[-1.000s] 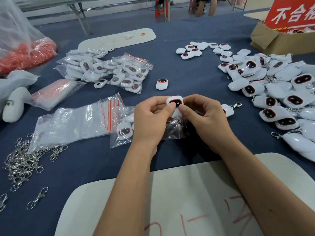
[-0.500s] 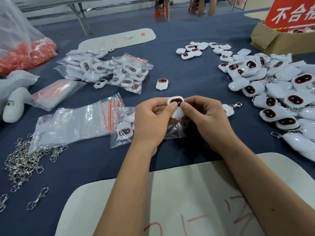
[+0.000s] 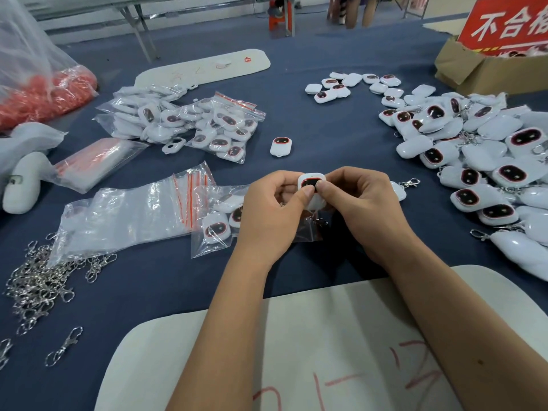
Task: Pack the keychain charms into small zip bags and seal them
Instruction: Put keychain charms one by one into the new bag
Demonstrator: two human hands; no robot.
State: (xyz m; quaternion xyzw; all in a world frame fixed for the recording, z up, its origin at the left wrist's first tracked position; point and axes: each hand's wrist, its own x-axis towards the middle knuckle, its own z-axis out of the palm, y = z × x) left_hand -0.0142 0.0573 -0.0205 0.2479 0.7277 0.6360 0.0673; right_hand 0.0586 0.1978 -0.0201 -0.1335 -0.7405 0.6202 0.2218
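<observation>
Both hands met over the blue table (image 3: 326,129), just above centre. The left hand (image 3: 272,212) and the right hand (image 3: 364,209) together pinched one white keychain charm (image 3: 311,180), thumbs pressed on its dark, red-rimmed face, fingers curled behind it. Under the hands lay a small zip bag (image 3: 216,221) already holding charms. At nine o'clock of it sat a stack of empty zip bags (image 3: 130,212); at eleven o'clock, filled bags (image 3: 184,123). A single loose charm (image 3: 280,146) lay at twelve o'clock of the hands, and a big heap of charms (image 3: 480,161) spread at three o'clock. Metal clasps (image 3: 38,280) were piled at eight o'clock.
</observation>
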